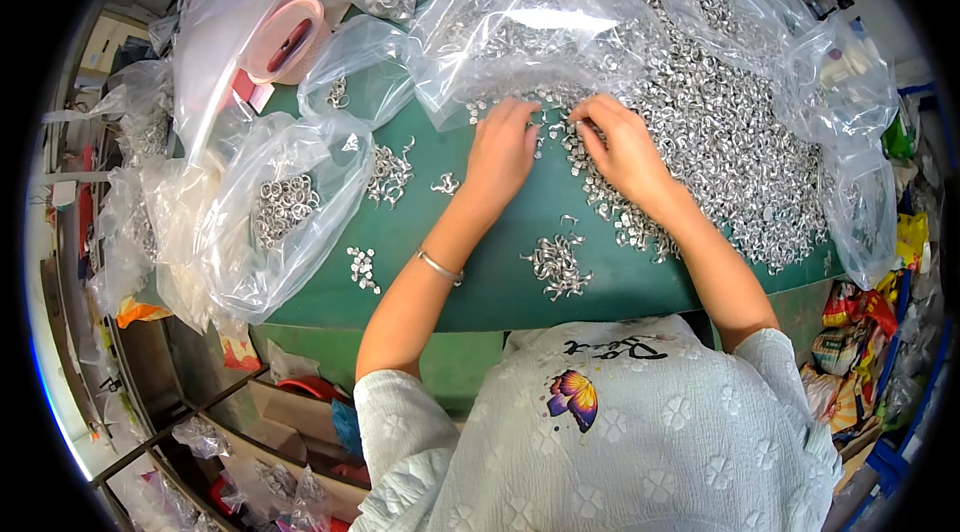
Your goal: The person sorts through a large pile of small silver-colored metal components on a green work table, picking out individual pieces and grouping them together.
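Left hand (pixel 500 152), right hand (pixel 622 147), fingertips buried in metal rings (pixel 720 122), grip cannot tell

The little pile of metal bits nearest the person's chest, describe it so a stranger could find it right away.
Start at the green table. Between the person's two forearms, below the left hand and right hand, lies a small pile of silver metal pieces. Unlike the big heap spilling from the clear bag, it sits alone on bare green.
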Demonstrator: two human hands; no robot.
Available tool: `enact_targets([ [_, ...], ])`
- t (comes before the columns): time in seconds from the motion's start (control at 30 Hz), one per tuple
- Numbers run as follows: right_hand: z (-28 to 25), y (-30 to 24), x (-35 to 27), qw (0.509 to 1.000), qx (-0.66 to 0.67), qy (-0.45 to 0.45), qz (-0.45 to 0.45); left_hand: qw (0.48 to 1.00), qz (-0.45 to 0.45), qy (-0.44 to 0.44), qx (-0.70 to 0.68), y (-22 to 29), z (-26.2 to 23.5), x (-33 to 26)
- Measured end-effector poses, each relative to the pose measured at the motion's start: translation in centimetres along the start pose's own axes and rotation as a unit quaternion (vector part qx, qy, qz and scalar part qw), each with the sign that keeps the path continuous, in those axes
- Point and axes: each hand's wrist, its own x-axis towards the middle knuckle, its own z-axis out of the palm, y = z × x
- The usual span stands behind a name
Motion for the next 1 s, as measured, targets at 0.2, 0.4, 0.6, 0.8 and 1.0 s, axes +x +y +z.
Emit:
enact_targets([
  [0.2, -0.8, -0.9, -0.3, 0.988, 0.03, -0.148, 0.013, 0.999, -0.01, 0.039, -0.008, 0.8, -0.4, 0.2],
  [0.4, 1.3, -0.4, -0.4, 0.99, -0.057, -0.102, -0.08, 0.996, -0.069, -0.045, -0.03, 3.1, -2.4, -4.3],
  [0.6, 2.8, 1.6, 1.5, 0.942, -0.31, -0.063, -0.111, 0.998, -0.041, -0.04, 0.035, 4.0, -1.7, -5.9],
  [0.8, 1.6, -0.6, 0.2, 0.975, -0.199, -0.014, -0.093, 0.996, -0.027, -0.084, 0.011, 3.6, -2.0, -6.9],
  [1.0, 2.6, -1.2, -2.1, 0.977, -0.063, -0.171, -0.109, 0.992, -0.117, -0.037, -0.043, 4.4, -2.0, -8.0],
])
